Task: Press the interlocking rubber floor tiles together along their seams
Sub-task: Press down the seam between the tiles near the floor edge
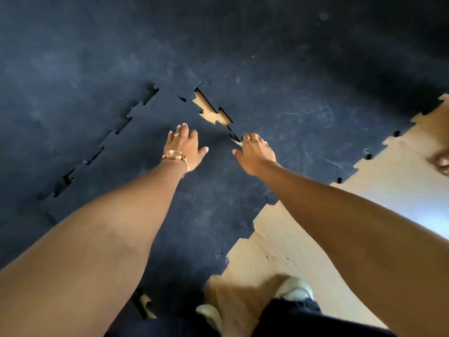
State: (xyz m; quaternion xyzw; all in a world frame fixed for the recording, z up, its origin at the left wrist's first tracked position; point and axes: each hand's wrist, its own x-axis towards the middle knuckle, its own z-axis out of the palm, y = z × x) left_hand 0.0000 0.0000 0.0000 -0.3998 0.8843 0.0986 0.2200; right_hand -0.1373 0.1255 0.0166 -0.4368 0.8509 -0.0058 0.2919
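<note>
Black rubber floor tiles with jigsaw edges cover most of the floor. My left hand (185, 148), with a gold watch and a ring, lies flat and palm-down on the middle tile (155, 142), fingers spread. My right hand (255, 152), also ringed, rests with fingers bent on the seam between that tile and the right tile (303, 113). Just beyond my right fingers the seam stands apart, and a jagged gap (211, 110) shows the wooden floor. On the left, another toothed seam (104, 144) between the middle tile and the left tile (48, 93) looks slightly raised and not fully seated.
Bare light wooden floor (364, 190) lies to the right and near side of the tiles. My knee and a white shoe (296, 288) are at the bottom. A part of another hand or foot (441, 162) shows at the right edge.
</note>
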